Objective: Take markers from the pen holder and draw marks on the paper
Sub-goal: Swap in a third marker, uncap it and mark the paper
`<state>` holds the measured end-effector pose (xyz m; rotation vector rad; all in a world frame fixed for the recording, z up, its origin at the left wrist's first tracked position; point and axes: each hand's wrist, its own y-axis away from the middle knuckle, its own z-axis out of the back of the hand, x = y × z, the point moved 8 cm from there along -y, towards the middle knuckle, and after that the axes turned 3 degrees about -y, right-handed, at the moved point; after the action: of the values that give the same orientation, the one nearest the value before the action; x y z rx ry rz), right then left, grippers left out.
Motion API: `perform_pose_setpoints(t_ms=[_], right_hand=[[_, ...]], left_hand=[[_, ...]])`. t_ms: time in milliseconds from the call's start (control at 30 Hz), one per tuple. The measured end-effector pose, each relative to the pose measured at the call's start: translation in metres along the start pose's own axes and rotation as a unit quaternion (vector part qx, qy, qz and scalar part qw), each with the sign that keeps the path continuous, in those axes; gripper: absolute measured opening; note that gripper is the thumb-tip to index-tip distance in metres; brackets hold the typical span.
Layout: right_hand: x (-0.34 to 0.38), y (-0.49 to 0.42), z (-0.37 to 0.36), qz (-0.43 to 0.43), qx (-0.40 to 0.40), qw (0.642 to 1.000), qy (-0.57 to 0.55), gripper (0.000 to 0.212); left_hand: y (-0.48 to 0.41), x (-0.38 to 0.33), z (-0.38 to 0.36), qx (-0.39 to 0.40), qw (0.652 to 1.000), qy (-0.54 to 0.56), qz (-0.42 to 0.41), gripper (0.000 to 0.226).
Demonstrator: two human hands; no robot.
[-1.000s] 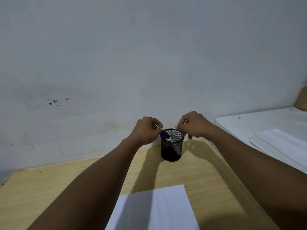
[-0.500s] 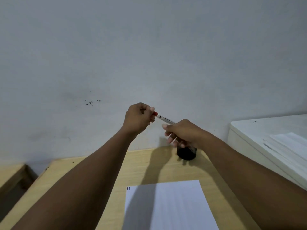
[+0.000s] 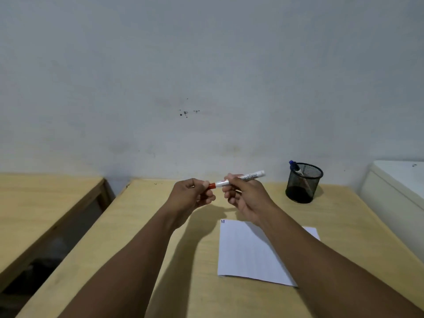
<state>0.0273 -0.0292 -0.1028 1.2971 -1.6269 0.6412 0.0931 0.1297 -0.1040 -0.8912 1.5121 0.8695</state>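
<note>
Risk first: cap (image 3: 212, 185) may pop off with a jerk and streak ink on fingers, or marker (image 3: 239, 179) may slip if the pinch is loose. Nearest, on the desk (image 3: 142, 237), paper (image 3: 247, 253), plain but for two small dark strokes (image 3: 222, 221) at its far left corner. Above the paper's far edge, both hands raised: left hand (image 3: 191, 196) closed around the red cap end, right hand (image 3: 246, 196) closed on the white barrel, marker level between them, tail pointing toward the holder. Cap apparently on, not yet pulled. Beyond the paper, to its far right, mesh holder (image 3: 303, 182) with a blue marker (image 3: 295, 166) leaning inside.
</note>
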Motion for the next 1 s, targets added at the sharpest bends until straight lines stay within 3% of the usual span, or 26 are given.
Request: perform_pose_setpoints(t_ms=[100,167,267,367,467,567,667,767,833,1000], right_hand=[[0.003,0.005,0.015,0.009,0.0,1.0,0.0,0.006],[0.005,0.008,0.029,0.005,-0.007,0.999,0.047,0.009],[-0.004,0.01,0.041,-0.019,-0.01,0.994,0.105,0.015],[-0.017,0.01,0.047,0.005,-0.025,0.987,0.16,0.006],[-0.027,0.009,0.056,0.035,-0.06,0.975,0.209,0.009],[-0.036,0.008,0.059,0.046,-0.077,0.972,0.219,0.009],[-0.046,0.01,0.057,0.058,-0.08,0.966,0.24,0.008],[-0.048,0.01,0.057,0.077,-0.083,0.955,0.275,0.008],[-0.048,0.01,0.056,0.086,-0.08,0.949,0.292,0.008],[-0.05,0.012,0.055,0.1,-0.074,0.934,0.335,0.009]], left_hand=[[0.002,0.011,0.03,-0.044,0.999,-0.001,0.001,0.022],[0.005,0.015,0.045,-0.059,0.99,-0.125,-0.012,0.018],[0.007,0.027,0.032,-0.022,0.924,-0.379,-0.044,0.015],[0.006,0.042,0.007,0.023,0.872,-0.485,-0.053,0.014],[0.004,0.05,0.001,0.031,0.853,-0.518,-0.056,0.015],[0.004,0.054,0.004,0.037,0.857,-0.51,-0.061,0.017],[0.006,0.054,0.001,0.053,0.855,-0.512,-0.064,0.047],[0.009,0.056,-0.006,0.057,0.818,-0.57,-0.053,0.076],[0.01,0.055,-0.009,0.056,0.793,-0.605,-0.051,0.081],[0.009,0.054,-0.01,0.072,0.79,-0.608,-0.037,0.086]])
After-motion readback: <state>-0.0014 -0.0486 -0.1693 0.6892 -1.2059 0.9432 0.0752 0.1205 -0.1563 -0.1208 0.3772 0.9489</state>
